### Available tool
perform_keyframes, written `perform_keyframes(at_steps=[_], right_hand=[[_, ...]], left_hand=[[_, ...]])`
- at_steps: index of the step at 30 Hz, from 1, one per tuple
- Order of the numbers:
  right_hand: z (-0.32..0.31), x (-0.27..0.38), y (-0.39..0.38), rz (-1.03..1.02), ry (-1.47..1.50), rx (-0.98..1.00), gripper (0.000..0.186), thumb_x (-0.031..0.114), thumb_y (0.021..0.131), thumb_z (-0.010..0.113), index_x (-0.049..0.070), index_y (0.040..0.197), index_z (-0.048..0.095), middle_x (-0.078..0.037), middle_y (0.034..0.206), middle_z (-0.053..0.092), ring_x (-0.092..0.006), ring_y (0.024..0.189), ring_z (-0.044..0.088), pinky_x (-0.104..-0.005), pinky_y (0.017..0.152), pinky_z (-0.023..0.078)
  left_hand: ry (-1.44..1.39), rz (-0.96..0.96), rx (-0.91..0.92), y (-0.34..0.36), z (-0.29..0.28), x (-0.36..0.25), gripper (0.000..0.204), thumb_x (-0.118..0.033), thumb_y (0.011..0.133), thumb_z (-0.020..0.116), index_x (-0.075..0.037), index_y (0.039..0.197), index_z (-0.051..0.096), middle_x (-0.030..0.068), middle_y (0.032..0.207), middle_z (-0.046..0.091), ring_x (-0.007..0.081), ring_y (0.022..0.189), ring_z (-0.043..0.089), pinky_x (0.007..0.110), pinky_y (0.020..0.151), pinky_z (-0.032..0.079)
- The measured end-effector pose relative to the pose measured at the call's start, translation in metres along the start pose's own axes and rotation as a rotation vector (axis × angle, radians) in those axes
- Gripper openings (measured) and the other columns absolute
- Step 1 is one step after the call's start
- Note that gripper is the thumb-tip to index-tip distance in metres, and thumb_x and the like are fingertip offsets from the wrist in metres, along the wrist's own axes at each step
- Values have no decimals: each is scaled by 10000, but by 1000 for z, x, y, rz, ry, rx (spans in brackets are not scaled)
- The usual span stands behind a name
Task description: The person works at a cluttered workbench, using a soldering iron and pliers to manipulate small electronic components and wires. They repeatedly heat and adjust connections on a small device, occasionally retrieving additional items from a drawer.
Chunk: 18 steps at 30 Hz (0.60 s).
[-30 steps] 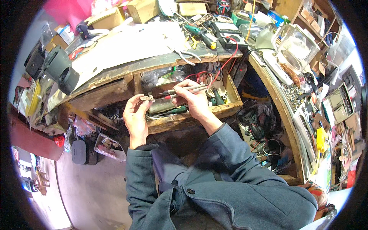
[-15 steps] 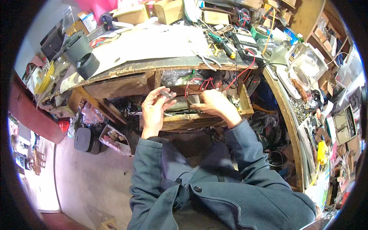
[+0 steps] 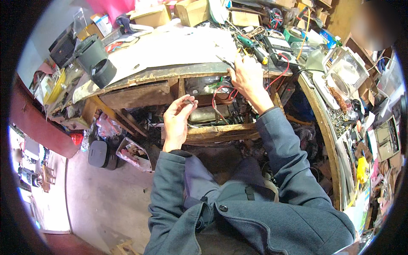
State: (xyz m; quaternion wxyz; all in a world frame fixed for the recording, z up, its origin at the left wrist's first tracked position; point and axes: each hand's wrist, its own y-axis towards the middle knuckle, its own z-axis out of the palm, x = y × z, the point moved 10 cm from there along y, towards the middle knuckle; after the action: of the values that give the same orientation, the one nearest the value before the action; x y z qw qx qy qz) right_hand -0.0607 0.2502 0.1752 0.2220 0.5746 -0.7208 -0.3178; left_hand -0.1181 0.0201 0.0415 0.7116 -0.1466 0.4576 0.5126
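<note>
Pliers (image 3: 225, 60) show near the front edge of the worktop (image 3: 204, 69), partly hidden by the right hand (image 3: 249, 77); I cannot tell whether its grip is closed on them. The left hand (image 3: 175, 125) has its grip closed around a small piece (image 3: 189, 102), mostly covered, by the open drawer (image 3: 223, 134).

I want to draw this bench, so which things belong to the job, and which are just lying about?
In the job, it seems:
small piece in the left hand
pliers at the right hand
red test lead, probably

Probably just lying about:
cardboard boxes
clear plastic container
dark box, lower left
</note>
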Motion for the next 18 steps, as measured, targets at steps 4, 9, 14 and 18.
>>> perform_keyframes(at_steps=[4,9,14,18], right_hand=[[15,1,2,-71,53,52,312,202,859,697,5,1083,608,-178,1030,629,-349,904,658,-454,724,543],[25,-8,5,-163,91,60,177,178,925,612,37,1033,620,-166,982,612,-347,895,643,-461,729,539],[-12,-21,1,-45,345,-90,188,167,989,561,-11,1028,610,-217,1137,599,-383,1010,611,-474,880,517],[-44,-37,-37,260,1057,-235,194,130,1038,538,-42,989,612,-180,1195,650,-275,1045,636,-366,944,487]], left_hand=[[44,7,-22,-5,4,-4,352,22,992,565,18,1344,573,181,1261,664,289,1111,684,390,977,566],[33,-36,-16,-5,7,-2,332,0,1019,537,29,1350,551,203,1288,648,304,1122,686,388,982,574],[12,-11,0,-2,5,1,317,0,1026,529,28,1340,554,209,1278,652,308,1127,683,385,986,573],[53,13,0,-5,6,-3,328,20,1007,542,24,1334,559,200,1268,657,304,1135,676,408,1019,553]])
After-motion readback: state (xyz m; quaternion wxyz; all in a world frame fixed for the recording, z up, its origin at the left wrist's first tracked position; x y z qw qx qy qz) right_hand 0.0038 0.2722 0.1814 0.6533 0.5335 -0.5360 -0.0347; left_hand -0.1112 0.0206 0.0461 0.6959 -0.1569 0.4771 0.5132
